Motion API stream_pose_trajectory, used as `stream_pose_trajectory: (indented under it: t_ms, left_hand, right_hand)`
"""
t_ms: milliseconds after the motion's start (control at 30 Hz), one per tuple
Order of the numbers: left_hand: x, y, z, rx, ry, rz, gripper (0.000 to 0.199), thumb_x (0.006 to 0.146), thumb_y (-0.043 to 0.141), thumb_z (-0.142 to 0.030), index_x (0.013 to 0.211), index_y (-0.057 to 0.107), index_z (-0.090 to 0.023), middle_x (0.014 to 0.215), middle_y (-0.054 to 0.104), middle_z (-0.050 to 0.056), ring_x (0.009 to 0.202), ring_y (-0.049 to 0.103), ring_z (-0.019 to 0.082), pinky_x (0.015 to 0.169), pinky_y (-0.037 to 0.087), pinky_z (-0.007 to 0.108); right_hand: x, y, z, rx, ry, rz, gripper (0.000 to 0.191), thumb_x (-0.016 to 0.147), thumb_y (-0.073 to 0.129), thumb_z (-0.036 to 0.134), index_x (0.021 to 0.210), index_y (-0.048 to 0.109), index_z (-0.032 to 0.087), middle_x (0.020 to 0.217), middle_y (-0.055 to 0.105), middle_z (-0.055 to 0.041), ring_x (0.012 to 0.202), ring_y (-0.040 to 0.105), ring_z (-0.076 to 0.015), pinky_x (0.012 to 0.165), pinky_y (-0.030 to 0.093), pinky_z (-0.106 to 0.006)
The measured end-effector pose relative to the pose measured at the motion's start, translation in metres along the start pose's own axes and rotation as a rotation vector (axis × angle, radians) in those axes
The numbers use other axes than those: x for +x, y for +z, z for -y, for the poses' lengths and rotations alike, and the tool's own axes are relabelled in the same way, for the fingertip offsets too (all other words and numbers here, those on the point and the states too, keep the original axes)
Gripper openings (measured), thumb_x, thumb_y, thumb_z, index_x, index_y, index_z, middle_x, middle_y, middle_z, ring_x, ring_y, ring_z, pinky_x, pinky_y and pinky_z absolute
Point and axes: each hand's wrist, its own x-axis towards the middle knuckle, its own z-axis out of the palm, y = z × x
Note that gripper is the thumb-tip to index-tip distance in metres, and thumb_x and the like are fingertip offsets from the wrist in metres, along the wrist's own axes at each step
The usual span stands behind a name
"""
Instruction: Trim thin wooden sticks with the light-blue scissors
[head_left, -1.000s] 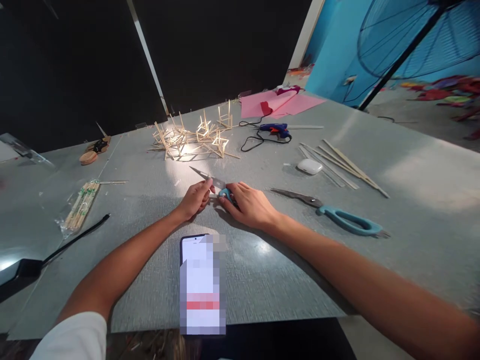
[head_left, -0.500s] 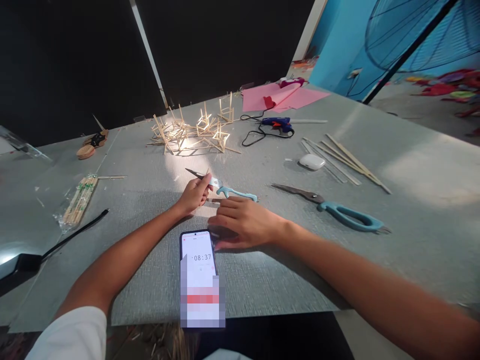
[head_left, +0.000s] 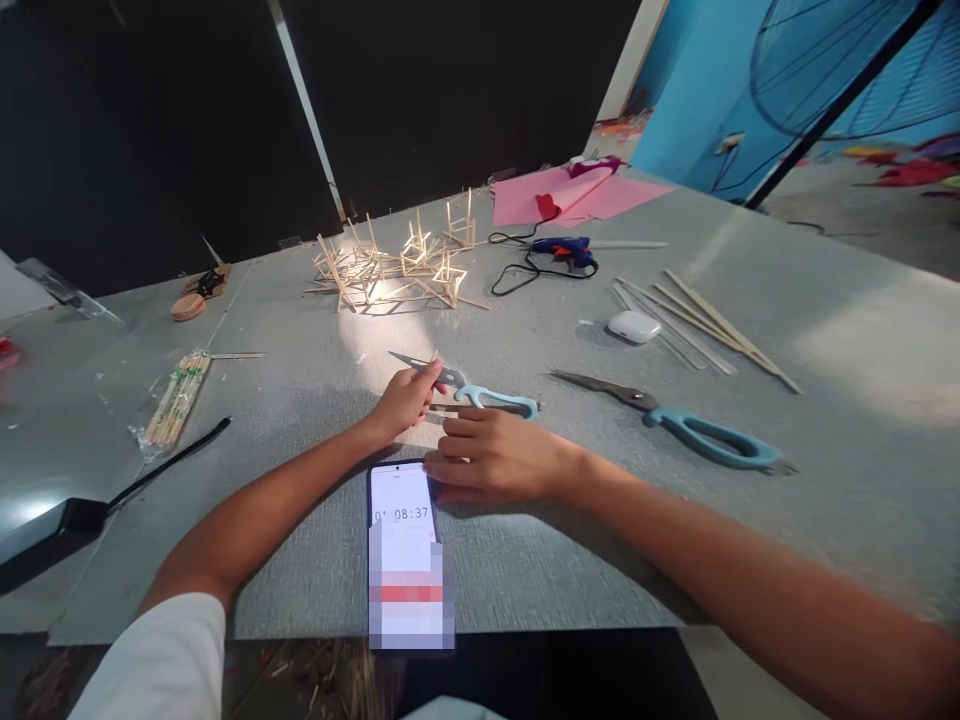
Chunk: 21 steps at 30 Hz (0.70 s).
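Note:
A pair of scissors with a light blue handle (head_left: 499,397) lies slantwise just beyond my hands, its blade pointing left. My left hand (head_left: 405,402) is closed, with thumb and forefinger pinched across the blade near the pivot. A thin pale tip, like a stick end, pokes up at those fingertips. Close by on the right, my right hand (head_left: 499,455) rests with curled fingers below the scissors handle. Its thumb and whatever it may grip are hidden. Under the hands lies a phone (head_left: 405,545) showing a timer.
Bigger blue-handled scissors (head_left: 709,437) lie to the right, near wooden sticks (head_left: 731,325) and a white case (head_left: 634,327). Behind are a stick framework (head_left: 390,265), a blue glue gun (head_left: 566,250) and pink paper (head_left: 517,200). Packaged sticks (head_left: 178,400) and a black lamp-like device (head_left: 52,535) sit left.
The view has shifted, so most things appear farther right. My left hand and the near scissors have moved slightly right and toward me. My right hand's fingers are curled more.

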Motion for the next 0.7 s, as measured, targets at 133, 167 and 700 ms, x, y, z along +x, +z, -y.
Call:
stream_pose_trajectory:
  t_ms: [133, 167, 700]
  left_hand:
    - [0.003, 0.001, 0.007, -0.019, 0.015, 0.006, 0.045, 0.103, 0.046, -0.050, 0.078, 0.057, -0.015, 0.051, 0.030, -0.007, 0.040, 0.026, 0.006, 0.040, 0.018, 0.021]
    - [0.005, 0.001, 0.009, -0.019, 0.028, 0.003, 0.045, 0.103, 0.047, -0.051, 0.078, 0.057, -0.015, 0.050, 0.030, -0.007, 0.040, 0.026, 0.006, 0.040, 0.019, 0.021]
    - [0.009, -0.007, 0.019, -0.074, 0.086, 0.064, 0.047, 0.098, 0.055, -0.055, 0.075, 0.058, -0.014, 0.051, 0.030, -0.008, 0.040, 0.022, 0.005, 0.040, 0.015, 0.021]
  right_hand:
    - [0.000, 0.003, 0.001, -0.005, -0.008, -0.011, 0.024, 0.103, 0.056, 0.040, 0.100, 0.069, 0.020, 0.080, 0.065, -0.0004, 0.075, 0.053, -0.0175, 0.071, 0.036, -0.035]
    - [0.000, 0.003, 0.002, -0.005, -0.010, -0.007, 0.024, 0.103, 0.055, 0.039, 0.100, 0.070, 0.020, 0.080, 0.066, -0.0002, 0.075, 0.053, -0.0172, 0.071, 0.036, -0.035]
    - [0.002, 0.006, 0.007, -0.021, -0.028, 0.049, 0.026, 0.107, 0.049, 0.031, 0.106, 0.072, 0.018, 0.078, 0.069, -0.0008, 0.074, 0.054, -0.0159, 0.068, 0.035, -0.033]
